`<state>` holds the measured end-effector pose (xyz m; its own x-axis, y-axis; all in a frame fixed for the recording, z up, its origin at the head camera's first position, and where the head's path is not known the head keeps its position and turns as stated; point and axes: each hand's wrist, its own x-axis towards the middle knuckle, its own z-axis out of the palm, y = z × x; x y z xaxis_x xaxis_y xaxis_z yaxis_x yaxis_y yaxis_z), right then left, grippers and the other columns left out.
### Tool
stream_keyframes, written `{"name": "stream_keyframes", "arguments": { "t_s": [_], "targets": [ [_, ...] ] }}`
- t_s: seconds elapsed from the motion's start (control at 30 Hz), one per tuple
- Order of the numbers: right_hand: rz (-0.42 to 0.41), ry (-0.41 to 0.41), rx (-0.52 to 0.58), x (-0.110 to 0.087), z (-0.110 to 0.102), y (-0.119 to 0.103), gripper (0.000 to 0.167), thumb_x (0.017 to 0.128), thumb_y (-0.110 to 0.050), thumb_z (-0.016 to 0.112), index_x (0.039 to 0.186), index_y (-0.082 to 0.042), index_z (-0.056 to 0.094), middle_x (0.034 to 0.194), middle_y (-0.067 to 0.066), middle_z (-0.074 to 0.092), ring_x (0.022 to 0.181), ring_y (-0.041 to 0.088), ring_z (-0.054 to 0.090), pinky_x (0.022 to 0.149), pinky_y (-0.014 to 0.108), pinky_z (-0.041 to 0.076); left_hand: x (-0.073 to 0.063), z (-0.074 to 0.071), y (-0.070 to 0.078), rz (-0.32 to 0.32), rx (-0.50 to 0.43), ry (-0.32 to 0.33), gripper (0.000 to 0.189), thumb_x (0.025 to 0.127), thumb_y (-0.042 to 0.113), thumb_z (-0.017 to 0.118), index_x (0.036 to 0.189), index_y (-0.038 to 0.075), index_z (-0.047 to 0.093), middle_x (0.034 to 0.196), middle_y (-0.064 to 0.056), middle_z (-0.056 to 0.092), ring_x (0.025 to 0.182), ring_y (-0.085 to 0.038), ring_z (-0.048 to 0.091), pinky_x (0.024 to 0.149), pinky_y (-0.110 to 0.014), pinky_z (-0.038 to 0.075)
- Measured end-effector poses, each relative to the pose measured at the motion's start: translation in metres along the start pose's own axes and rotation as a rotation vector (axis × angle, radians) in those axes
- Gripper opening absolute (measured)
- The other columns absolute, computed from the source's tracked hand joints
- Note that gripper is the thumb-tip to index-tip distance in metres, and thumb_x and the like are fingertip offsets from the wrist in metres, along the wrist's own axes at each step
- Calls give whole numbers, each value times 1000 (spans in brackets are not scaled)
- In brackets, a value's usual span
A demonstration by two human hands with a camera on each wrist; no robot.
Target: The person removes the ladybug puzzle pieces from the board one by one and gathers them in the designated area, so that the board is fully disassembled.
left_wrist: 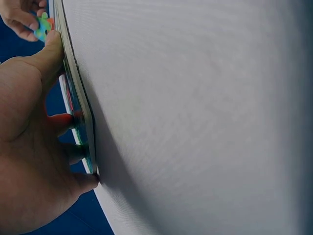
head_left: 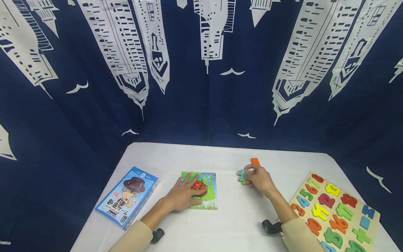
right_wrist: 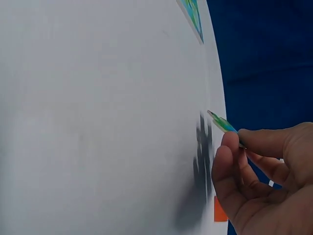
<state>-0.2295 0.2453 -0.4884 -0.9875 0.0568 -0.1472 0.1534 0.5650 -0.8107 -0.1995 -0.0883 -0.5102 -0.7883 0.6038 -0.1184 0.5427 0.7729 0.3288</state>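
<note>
A ladybug jigsaw puzzle (head_left: 207,199) in a flat square board lies mid-table. My left hand (head_left: 182,196) rests on its left part with the fingers spread; in the left wrist view the left hand (left_wrist: 29,132) lies along the board's edge. To the right, my right hand (head_left: 260,179) pinches a green and blue puzzle piece (head_left: 241,176) between thumb and fingers. The right wrist view shows this piece (right_wrist: 223,124) held edge-on above the table, its shadow beneath. Behind the right hand is an orange item (head_left: 255,161), partly hidden.
A blue boxed game (head_left: 127,197) with a cartoon figure in a hat lies at the left. A wooden board (head_left: 340,213) of colourful numbers and letters lies at the right. White cloth covers the table (head_left: 233,227); a dark blue patterned curtain (head_left: 204,105) hangs behind it.
</note>
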Motion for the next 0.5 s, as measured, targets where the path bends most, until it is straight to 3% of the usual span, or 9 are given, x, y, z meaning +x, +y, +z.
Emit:
{"name": "stream_keyframes", "arguments": {
  "t_s": [0.3, 0.5],
  "targets": [
    [62, 11, -82, 4, -6, 14, 30, 95, -9, 67, 122, -1, 61, 83, 9, 69, 64, 15, 66, 60, 27, 57, 1, 1, -1, 4, 3, -1, 56, 97, 58, 54, 149, 40, 47, 168, -11, 15, 154, -41, 4, 118, -68, 11],
    [37, 23, -180, 7, -6, 16, 27, 95, -11, 66, 120, -4, 63, 76, 5, 67, 61, 15, 61, 56, 27, 49, 1, 1, -1, 4, 11, -1, 56, 97, 58, 54, 150, 41, 46, 168, -12, 15, 154, -41, 4, 118, -69, 11]
  ]
}}
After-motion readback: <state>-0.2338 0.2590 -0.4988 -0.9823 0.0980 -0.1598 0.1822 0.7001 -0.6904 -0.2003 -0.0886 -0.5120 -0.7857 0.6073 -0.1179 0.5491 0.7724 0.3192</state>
